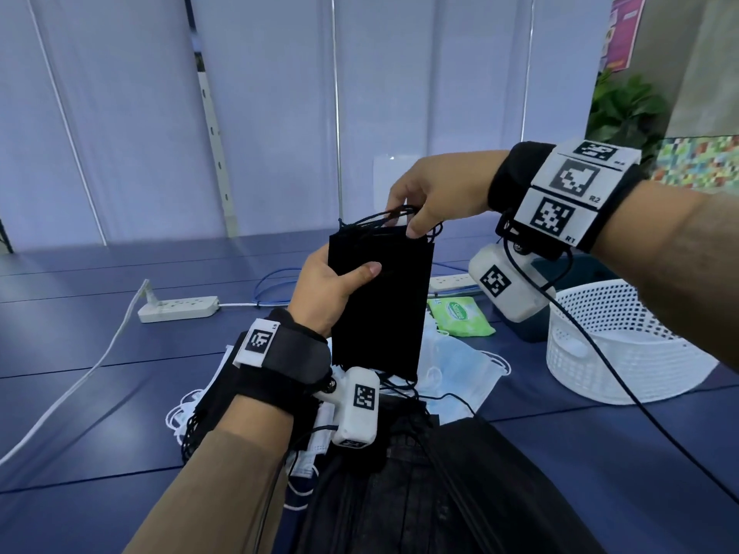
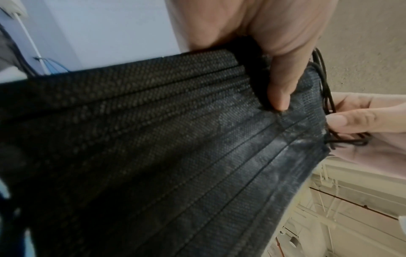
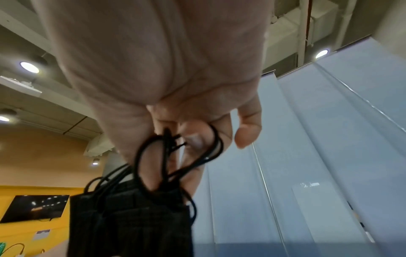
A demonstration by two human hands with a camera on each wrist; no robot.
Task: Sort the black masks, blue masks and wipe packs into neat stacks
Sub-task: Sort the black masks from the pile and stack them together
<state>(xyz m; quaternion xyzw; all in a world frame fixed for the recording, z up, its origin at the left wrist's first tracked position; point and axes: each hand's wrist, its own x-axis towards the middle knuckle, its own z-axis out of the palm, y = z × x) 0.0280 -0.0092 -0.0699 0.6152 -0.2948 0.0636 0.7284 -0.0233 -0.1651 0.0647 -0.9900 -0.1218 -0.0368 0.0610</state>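
1. Low in the head view, more black masks [image 1: 400, 473] lie at the table's [image 1: 120, 353] near edge.
2. At frame centre, the left hand [image 1: 328, 289] grips a stack of black masks [image 1: 380, 305] held upright above the table.
3. The right hand [image 1: 436, 197] pinches the stack's ear loops [image 1: 384, 219] at its top.
4. Blue masks [image 1: 460, 365] and a green wipe pack [image 1: 460, 315] lie beneath, right of centre.

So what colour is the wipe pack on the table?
Green, with white lettering; the wipe pack shows best in the head view.
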